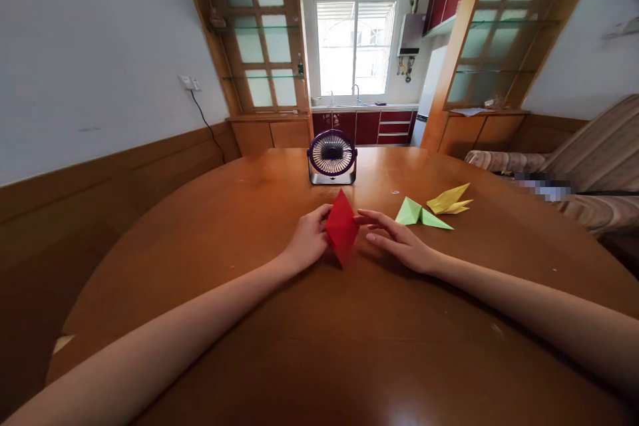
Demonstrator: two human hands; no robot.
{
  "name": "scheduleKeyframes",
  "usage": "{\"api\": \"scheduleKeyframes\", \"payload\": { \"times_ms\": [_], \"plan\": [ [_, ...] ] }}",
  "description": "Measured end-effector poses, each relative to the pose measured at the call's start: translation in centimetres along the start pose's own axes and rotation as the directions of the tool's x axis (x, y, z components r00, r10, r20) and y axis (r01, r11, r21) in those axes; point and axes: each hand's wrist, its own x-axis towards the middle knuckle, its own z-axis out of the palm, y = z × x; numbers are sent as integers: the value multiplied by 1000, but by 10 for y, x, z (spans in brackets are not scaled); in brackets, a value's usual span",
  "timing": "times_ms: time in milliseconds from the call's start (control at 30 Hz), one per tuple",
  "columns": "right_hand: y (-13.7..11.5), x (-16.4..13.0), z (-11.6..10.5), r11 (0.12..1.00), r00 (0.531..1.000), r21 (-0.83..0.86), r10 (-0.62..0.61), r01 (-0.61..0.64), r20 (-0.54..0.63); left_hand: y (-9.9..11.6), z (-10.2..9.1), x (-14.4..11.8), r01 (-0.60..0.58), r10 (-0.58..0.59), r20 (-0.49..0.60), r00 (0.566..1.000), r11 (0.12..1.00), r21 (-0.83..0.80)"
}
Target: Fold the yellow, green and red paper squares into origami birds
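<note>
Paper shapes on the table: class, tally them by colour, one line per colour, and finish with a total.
Red paper shape, held between left hand and right hand: 1
Green paper shape: 1
Yellow paper shape: 1
Total: 3

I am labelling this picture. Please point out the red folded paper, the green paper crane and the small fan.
red folded paper [342, 229], head view, middle of its face.
green paper crane [410, 212], head view, its raised wing.
small fan [332, 156], head view, centre of its grille.
</note>
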Motion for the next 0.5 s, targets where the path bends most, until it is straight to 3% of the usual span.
{"api": "scheduleKeyframes", "payload": {
  "times_ms": [133,233,300,400,500],
  "plan": [
    [-1,0,-1,988,1000,-151,-22,22,6,-8,9,0,228,-223,55,973,910,-347],
    [-1,0,-3,967,998,-251,-28,42,59,-14,5,4,278,-250,124,960,889,-363],
    [0,0,-3,957,995,-283,-36,60,92,-18,-2,8,229,-196,148,969,939,-256],
    [1,0,-4,945,991,-319,-28,68,128,-23,-19,11,20,-21,176,984,1000,4],
    [3,0,-3,927,988,-366,-20,76,155,-25,-35,8,-228,155,300,941,946,229]
  ]
}}
